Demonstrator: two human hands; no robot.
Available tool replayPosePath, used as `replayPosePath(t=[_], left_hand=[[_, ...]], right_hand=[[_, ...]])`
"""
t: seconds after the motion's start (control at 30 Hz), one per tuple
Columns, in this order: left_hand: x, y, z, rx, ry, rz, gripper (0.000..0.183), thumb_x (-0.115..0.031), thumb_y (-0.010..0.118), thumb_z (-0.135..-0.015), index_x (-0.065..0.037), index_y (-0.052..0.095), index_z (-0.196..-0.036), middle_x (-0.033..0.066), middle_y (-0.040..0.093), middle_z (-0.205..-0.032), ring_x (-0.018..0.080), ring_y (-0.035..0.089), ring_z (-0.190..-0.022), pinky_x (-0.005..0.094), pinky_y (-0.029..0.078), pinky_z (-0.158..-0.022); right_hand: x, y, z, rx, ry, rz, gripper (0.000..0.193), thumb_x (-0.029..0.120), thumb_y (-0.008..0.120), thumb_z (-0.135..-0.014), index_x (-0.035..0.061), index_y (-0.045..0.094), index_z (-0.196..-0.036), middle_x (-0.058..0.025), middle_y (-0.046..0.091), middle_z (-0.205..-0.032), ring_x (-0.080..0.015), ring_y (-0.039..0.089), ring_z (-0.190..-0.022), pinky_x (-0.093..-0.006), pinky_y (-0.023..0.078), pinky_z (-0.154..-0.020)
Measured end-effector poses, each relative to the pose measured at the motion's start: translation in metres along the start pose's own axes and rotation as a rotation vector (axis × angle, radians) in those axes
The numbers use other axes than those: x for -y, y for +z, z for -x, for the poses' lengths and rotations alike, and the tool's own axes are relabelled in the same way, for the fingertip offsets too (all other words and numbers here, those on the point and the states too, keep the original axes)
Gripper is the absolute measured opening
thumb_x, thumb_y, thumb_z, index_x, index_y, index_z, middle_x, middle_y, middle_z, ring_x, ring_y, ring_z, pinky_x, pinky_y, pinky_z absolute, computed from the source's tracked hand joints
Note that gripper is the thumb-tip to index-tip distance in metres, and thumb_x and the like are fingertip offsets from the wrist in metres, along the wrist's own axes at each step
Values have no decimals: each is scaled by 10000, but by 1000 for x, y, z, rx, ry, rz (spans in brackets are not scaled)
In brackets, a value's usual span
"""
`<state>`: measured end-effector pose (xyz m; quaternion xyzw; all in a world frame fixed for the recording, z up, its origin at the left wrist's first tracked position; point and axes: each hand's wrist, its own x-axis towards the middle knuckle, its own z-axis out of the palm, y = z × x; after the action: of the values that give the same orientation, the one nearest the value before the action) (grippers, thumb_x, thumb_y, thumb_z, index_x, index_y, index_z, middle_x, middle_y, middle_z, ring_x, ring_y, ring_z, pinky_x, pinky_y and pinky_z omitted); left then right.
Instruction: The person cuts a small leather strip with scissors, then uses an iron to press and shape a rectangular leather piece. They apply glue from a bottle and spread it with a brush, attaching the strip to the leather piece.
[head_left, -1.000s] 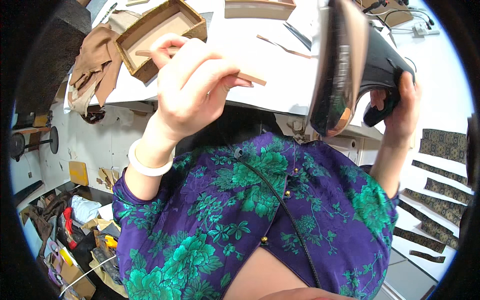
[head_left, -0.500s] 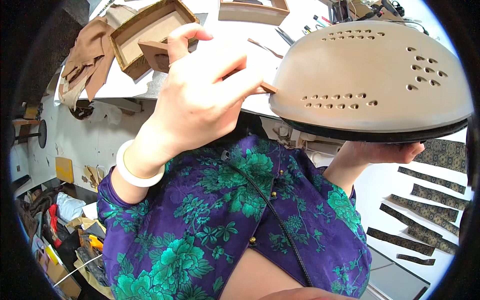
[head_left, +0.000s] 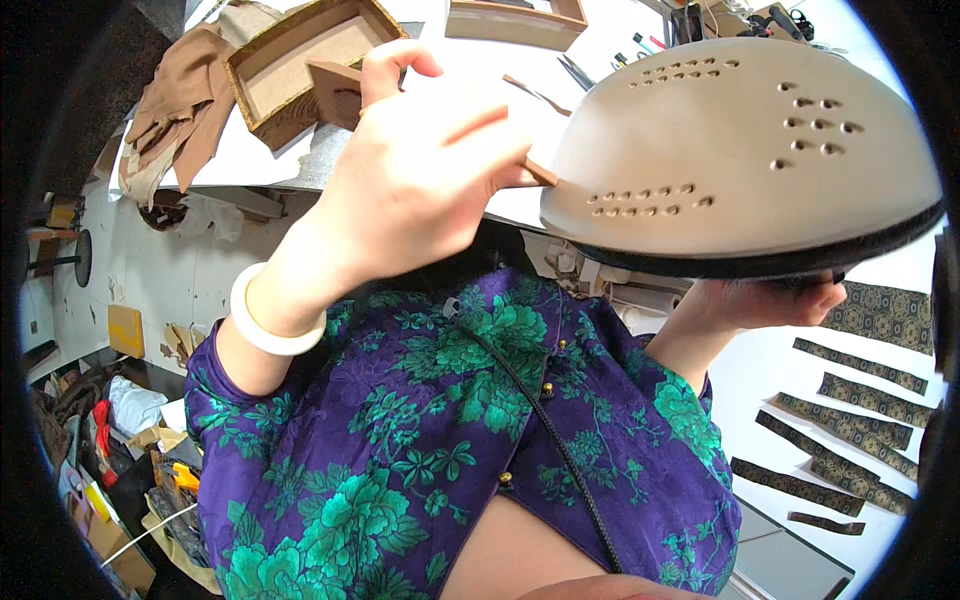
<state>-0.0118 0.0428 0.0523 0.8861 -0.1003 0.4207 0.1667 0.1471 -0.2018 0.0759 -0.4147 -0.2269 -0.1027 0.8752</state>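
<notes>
A beige, domed helmet with rows of small teardrop vent holes and a black rim fills the right side. From below, my right hand bears it, its fingers curled at the rim and mostly hidden. My left hand is closed around a brown strip, whose narrow tip touches or nearly touches the helmet's left side. A wider brown flat end sticks out behind that hand; its link to the tip is hidden by my fingers. A white bangle circles my left wrist.
On the white table stand an open tray-like box and another box. Brown cloth hangs over the edge at left. Tweezers and a thin brown strip lie behind the helmet. Several patterned dark strips lie at right.
The helmet has turned and tilted slightly, its vent holes shifting left and its rim's right end rising. My left hand has moved a little to the right with the brown strip.
</notes>
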Motion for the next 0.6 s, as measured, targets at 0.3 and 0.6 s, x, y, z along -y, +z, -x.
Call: replayPosePath(t=[0.3, 0.6], left_hand=[[18, 14, 37, 41, -1013, 1259, 257, -247, 592, -1064, -94, 536, -1264, 11, 631, -943, 74, 605, -900, 242, 502, -784], [-45, 12, 112, 134, -1673, 2167, 1020, -853, 369, -934, 41, 588, -1372, 115, 662, -1133, 218, 672, -961, 380, 579, -789]], right_hand=[[1, -29, -12, 237, 68, 98, 721, 704, 488, -991, 23, 660, -1153, -102, 739, -810, -170, 637, -531, -255, 452, -428], [1, -55, -21, 276, 218, 137, 699, 658, 540, -986, 4, 638, -1212, -126, 748, -901, -174, 692, -610, -250, 516, -480]])
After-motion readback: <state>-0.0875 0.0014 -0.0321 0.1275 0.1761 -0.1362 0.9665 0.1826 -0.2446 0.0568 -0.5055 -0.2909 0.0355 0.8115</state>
